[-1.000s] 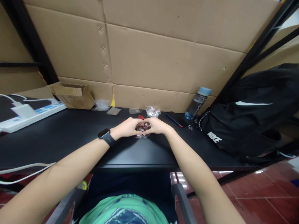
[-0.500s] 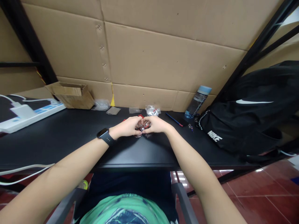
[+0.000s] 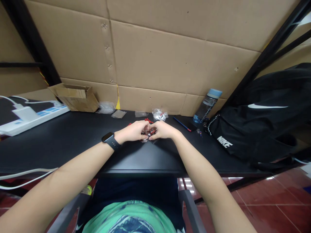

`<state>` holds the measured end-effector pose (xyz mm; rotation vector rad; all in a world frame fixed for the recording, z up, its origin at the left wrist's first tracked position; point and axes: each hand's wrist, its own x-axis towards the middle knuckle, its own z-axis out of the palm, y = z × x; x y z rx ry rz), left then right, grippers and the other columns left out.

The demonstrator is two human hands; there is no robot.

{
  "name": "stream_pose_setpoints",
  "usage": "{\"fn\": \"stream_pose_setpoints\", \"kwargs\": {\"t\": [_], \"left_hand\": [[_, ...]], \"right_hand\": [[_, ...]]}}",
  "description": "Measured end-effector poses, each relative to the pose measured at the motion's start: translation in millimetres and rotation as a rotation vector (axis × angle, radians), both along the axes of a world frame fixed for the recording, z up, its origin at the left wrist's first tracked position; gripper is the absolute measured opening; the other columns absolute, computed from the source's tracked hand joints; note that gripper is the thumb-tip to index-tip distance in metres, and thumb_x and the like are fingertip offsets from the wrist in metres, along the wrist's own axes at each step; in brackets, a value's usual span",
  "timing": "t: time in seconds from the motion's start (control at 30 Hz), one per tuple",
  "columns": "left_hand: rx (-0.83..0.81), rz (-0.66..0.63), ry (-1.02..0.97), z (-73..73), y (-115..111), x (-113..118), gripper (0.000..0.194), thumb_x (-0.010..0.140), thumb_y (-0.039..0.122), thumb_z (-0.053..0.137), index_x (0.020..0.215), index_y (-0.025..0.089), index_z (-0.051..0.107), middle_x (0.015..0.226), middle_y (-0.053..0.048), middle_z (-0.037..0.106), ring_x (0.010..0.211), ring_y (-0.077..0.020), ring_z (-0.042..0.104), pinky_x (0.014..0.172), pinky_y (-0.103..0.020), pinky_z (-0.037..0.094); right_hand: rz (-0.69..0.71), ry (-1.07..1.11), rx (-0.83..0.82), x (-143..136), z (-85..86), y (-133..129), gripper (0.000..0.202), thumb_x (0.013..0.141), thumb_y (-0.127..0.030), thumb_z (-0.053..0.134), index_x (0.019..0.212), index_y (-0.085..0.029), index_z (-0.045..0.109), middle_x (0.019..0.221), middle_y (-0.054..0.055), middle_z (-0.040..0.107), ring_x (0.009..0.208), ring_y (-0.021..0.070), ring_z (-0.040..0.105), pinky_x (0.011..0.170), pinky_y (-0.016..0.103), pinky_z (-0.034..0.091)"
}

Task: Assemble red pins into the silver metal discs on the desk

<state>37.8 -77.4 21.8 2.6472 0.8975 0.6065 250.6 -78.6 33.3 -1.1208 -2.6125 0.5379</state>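
Both hands meet over the middle of the black desk (image 3: 143, 158). My left hand (image 3: 136, 131), with a dark watch (image 3: 108, 137) on its wrist, curls its fingers round one side of a small cluster of shiny reddish and clear pieces (image 3: 149, 132). From the other side my right hand (image 3: 163, 130) closes on the same cluster, thumb and fingers bent inward. What the pieces are is too small to tell, and the fingers partly cover them. Red cord (image 3: 148, 120) shows just behind the fingertips.
Along the back lie a cardboard box (image 3: 79, 98), plastic bags (image 3: 106, 107), a bag with shiny contents (image 3: 159, 114), a blue pen (image 3: 182, 124), a dark phone and a water bottle (image 3: 207, 106). A power strip (image 3: 48, 116) is left; a black backpack (image 3: 262, 129) is right.
The view has shifted slightly. My hands stay together at the same place, and a little more of the red cord shows behind them.
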Motion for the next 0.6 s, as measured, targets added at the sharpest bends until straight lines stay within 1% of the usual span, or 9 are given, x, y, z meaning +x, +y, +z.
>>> {"fn": "stream_pose_setpoints", "kwargs": {"t": [0.13, 0.3, 0.6], "left_hand": [[-0.015, -0.003, 0.008, 0.8, -1.4, 0.5, 0.02, 0.075, 0.024, 0.07, 0.087, 0.02, 0.055, 0.086, -0.003, 0.065, 0.078, -0.0191, 0.061, 0.068, -0.027, 0.042], [0.014, -0.029, 0.022, 0.0, -0.9, 1.3, 0.014, 0.075, 0.022, 0.068, 0.08, 0.019, 0.056, 0.084, -0.003, 0.066, 0.076, -0.0185, 0.061, 0.068, -0.027, 0.042], [0.018, -0.021, 0.021, -0.6, -0.5, 1.1, 0.011, 0.076, 0.02, 0.067, 0.085, 0.019, 0.061, 0.084, -0.003, 0.068, 0.076, -0.0188, 0.063, 0.069, -0.027, 0.043]], "right_hand": [[0.013, 0.026, 0.007, -0.6, 1.9, -2.5, 0.03, 0.068, -0.026, 0.079, 0.096, -0.017, 0.075, 0.083, 0.0, 0.074, 0.074, 0.0159, 0.064, 0.07, 0.024, 0.043], [0.018, 0.034, 0.003, -2.1, 5.3, -5.1, 0.03, 0.068, -0.022, 0.077, 0.098, -0.017, 0.073, 0.084, 0.0, 0.074, 0.074, 0.0145, 0.063, 0.07, 0.022, 0.042], [0.016, 0.003, 0.002, -1.7, 4.7, -5.1, 0.028, 0.068, -0.021, 0.076, 0.095, -0.017, 0.07, 0.077, -0.003, 0.069, 0.067, 0.0125, 0.058, 0.066, 0.022, 0.04]]}}
